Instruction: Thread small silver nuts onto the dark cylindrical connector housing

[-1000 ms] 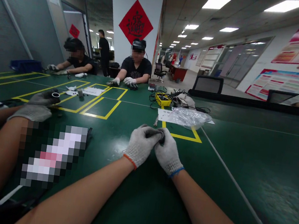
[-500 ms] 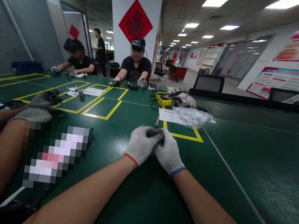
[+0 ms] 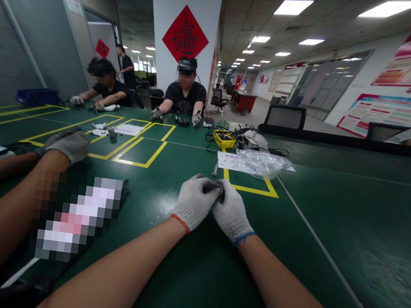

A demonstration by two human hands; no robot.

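Taking our meeting hands as the clock's centre, we see a co-worker's gloved hand (image 3: 72, 145) toward ten o'clock, well apart, so a knock looks unlikely unless that arm swings across. Between eight and nine o'clock lies a long blurred item (image 3: 81, 216); our left forearm could nudge it if the elbow drifts outward. Our left hand (image 3: 194, 200) is curled, its thumb and fingers pinching a small dark round part. Just beyond, at twelve o'clock, a metal piece (image 3: 215, 169) lies loose on the green table (image 3: 148, 187), and a forward push could set it rolling. The small dark round part (image 3: 222, 193) sits between both hands, mostly covered; knitted gloves may slip on it. Our right hand (image 3: 233, 213) pinches its other side, fingertips hidden, so we cannot tell how firmly. Between one and two, a dropped part could vanish under the plastic bag (image 3: 263, 163).
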